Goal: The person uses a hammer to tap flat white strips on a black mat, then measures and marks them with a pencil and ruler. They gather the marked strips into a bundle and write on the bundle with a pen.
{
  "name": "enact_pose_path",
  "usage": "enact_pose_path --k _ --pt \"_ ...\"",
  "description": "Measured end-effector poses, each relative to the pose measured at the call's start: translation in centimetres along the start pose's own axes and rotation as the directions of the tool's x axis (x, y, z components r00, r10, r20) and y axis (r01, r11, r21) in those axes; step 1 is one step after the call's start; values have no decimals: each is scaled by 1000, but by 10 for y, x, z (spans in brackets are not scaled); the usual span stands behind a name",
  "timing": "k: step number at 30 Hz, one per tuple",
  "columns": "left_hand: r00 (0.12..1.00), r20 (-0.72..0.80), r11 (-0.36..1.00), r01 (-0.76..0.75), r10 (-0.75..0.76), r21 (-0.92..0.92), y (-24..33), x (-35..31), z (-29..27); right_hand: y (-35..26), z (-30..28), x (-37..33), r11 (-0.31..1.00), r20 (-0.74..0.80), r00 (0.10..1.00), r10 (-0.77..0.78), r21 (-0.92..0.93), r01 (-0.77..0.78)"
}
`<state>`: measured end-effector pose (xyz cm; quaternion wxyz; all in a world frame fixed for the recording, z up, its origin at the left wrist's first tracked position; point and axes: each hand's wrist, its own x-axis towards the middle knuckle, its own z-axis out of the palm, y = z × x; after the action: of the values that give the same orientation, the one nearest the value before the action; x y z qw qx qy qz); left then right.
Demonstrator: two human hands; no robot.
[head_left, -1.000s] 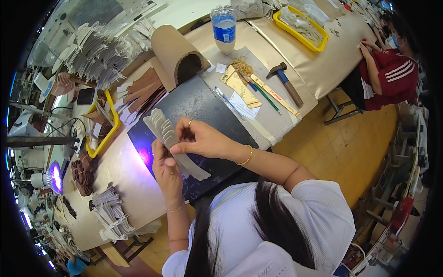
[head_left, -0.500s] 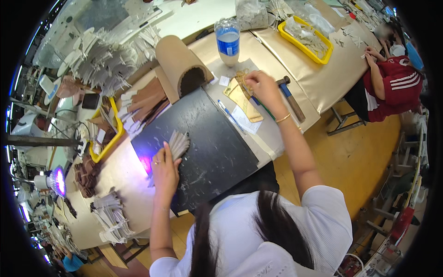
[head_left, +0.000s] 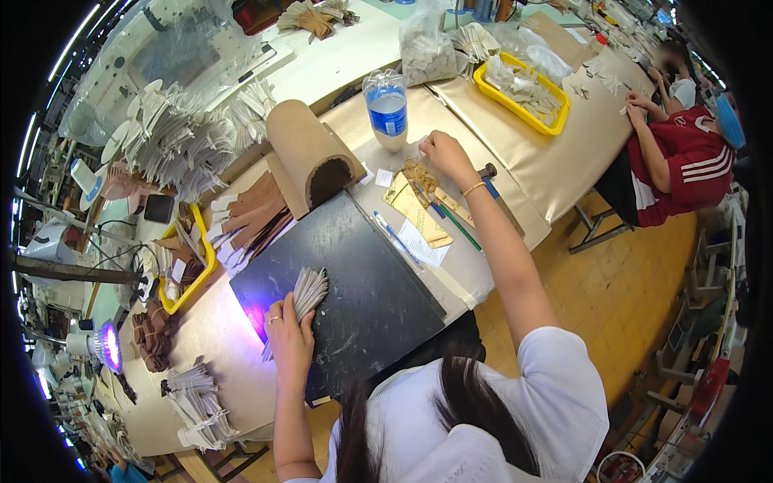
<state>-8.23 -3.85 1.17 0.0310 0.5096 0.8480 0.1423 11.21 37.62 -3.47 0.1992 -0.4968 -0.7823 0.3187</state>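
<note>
My left hand (head_left: 291, 334) is closed around a fanned bundle of thin grey fabric strips (head_left: 309, 291) on a black board (head_left: 362, 274). Its thumb and fingers press the bundle's near part. Beyond the board, my right hand (head_left: 448, 155) is curled closed just right of a tangle of tan rubber bands or string (head_left: 419, 175); whatever it may pinch is hidden. The tangle lies at the top of a worn yellowish pad (head_left: 420, 216). A green pencil (head_left: 461, 229) lies by my right forearm, and a hammer (head_left: 488, 171) is partly covered by that arm.
A water bottle (head_left: 387, 113) stands beyond my right hand, beside a brown cardboard tube (head_left: 310, 149). Brown strips (head_left: 258, 205) and a yellow basket (head_left: 211, 249) lie at left. A purple-lit lamp (head_left: 107, 346) glows there. A co-worker in red (head_left: 676, 165) sits at right.
My right hand has moved off the tangle to its far right side, its fingers now more curled. My left hand keeps its hold on the grey bundle. The whole view has shifted slightly.
</note>
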Motion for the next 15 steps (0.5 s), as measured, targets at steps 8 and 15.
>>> enact_pose_path --k 8,15 --pt "998 -49 996 -41 37 -81 -10 -1 -2 -7 -32 -11 801 23 995 -101 595 67" --pt "953 285 285 303 -104 -909 10 -5 -45 -58 -13 -84 520 261 959 -113 838 -167"
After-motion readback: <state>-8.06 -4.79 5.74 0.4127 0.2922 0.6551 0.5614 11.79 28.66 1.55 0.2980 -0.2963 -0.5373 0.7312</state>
